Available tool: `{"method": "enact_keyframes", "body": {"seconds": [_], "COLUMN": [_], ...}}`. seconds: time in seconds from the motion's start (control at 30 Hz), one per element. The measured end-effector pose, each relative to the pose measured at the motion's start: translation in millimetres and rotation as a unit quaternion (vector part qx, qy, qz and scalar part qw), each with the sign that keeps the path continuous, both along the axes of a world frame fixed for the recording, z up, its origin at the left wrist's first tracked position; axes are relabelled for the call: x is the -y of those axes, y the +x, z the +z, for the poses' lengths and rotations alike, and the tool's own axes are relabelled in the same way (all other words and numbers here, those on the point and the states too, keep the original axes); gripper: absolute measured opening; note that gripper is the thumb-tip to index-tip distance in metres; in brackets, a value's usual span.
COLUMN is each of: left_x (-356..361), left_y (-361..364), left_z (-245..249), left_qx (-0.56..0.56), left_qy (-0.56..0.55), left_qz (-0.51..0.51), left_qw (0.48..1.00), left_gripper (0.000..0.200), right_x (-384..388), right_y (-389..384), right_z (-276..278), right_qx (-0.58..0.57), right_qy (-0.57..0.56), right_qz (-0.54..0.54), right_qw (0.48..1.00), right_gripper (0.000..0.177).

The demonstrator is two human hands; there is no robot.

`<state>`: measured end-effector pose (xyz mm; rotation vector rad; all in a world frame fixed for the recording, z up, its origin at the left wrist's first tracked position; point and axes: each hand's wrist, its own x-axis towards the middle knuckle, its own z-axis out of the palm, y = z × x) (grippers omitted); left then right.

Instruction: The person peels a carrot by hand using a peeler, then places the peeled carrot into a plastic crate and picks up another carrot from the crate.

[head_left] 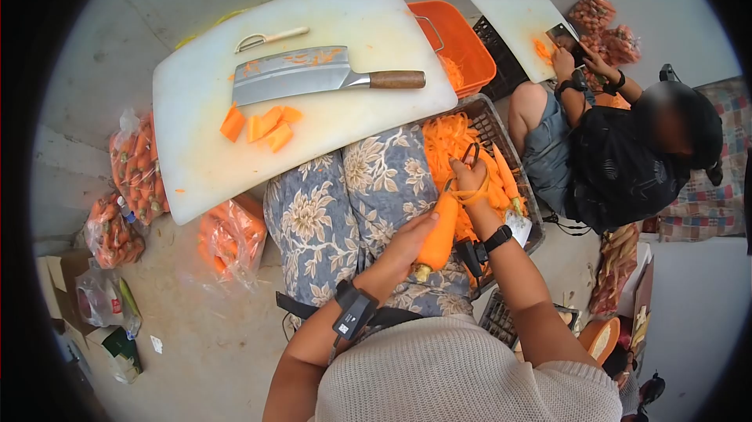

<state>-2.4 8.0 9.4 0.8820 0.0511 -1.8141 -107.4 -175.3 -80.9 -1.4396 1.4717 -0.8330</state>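
A large peeled carrot (440, 236) is held in my left hand (410, 242), its stem end pointing toward me. My right hand (470, 187) is closed around a peeler (471, 153), whose dark looped handle shows above the fingers. The peeler's blade is at the far end of the carrot, and an orange strip of peel hangs over the right fingers. Beneath the right hand, a dark crate (535, 207) holds a heap of carrot peelings (448, 136) and a few whole carrots (505, 173).
Across my knees lies a white cutting board (368, 19) with a cleaver (294, 76), a pale-handled peeler (274, 37) and several carrot chunks (270, 124). Behind stands an orange bin (474, 46). Bagged carrots (137, 164) sit left. A co-worker (627, 148) cuts at another board (509, 19).
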Motion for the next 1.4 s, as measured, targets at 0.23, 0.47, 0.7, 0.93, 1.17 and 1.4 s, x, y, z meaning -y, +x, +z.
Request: {"method": "enact_keyframes", "body": {"seconds": [0.23, 0.47, 0.7, 0.93, 1.17, 1.4], "left_x": [2, 2, 3, 0, -6, -5], "left_y": [0, 4, 4, 3, 8, 12], "left_z": [3, 5, 9, 4, 1, -9], "left_qx": [0.003, -0.015, -0.015, 0.002, 0.003, -0.135], "left_qy": [-0.006, 0.0, -0.004, -0.026, -0.075, -0.067], "left_qz": [0.014, -0.019, -0.019, -0.022, -0.028, -0.027], "left_qw": [1.0, 1.0, 1.0, 0.999, 0.997, 0.988], "left_gripper": [0.038, 0.045, 0.043, 0.042, 0.045, 0.045], "right_x": [5, 3, 9, 10, 11, -50], "right_y": [9, 12, 10, -3, -60, -41], "right_z": [18, 36, 31, 35, -54, -21], "right_qx": [-0.026, 0.041, 0.064, 0.107, 0.094, 0.138], "right_qy": [0.036, 0.164, 0.304, 0.389, 0.377, 0.138], "right_qz": [0.011, -0.036, -0.02, 0.068, -0.042, -0.111], "right_qw": [0.999, 0.985, 0.95, 0.912, 0.921, 0.975], "right_gripper": [0.026, 0.022, 0.019, 0.016, 0.021, 0.012]}}
